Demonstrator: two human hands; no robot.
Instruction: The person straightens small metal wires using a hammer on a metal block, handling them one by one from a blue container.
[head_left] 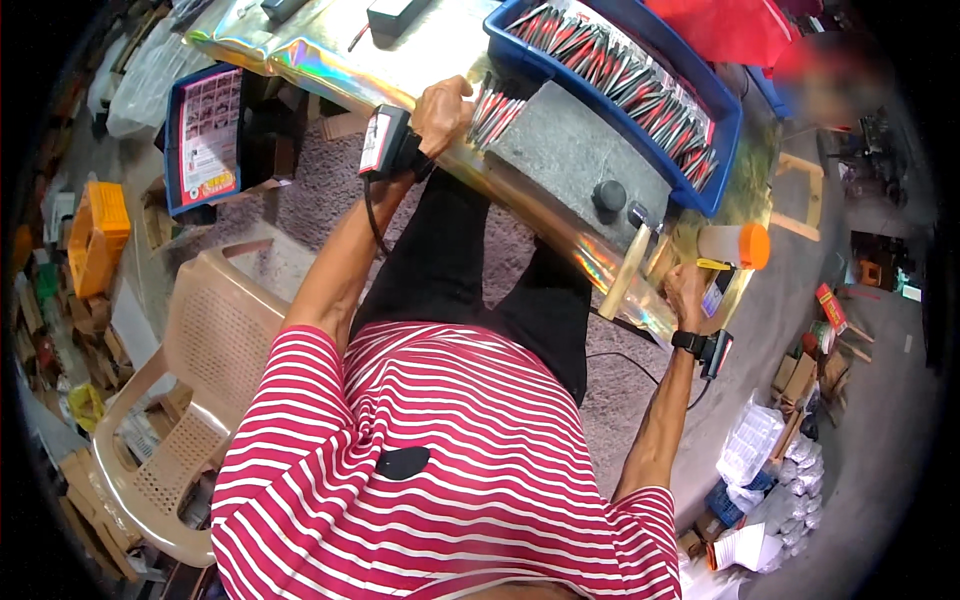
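Note:
My left hand (441, 115) rests at the near edge of the table with its fingers curled; whatever they hold is hidden. Right beside it lies a bunch of slim red, black and silver pen-like tools (497, 117), next to a grey stone-like block (580, 150). At the right end of the table my right hand (685, 290) is closed, with its fingertips partly hidden. Just beyond it are a small yellow piece (713, 264) and a clear jar with an orange lid (753, 246). Between the block and my right hand, a pale wooden stick (626, 272) slants over the table edge.
A long blue tray (722, 165) full of similar slim tools stands behind the block. On the block sits a round black knob-like piece (608, 196). Cables hang from boxes strapped at both wrists. A beige plastic chair (225, 310) and a blue bin (172, 150) are at left.

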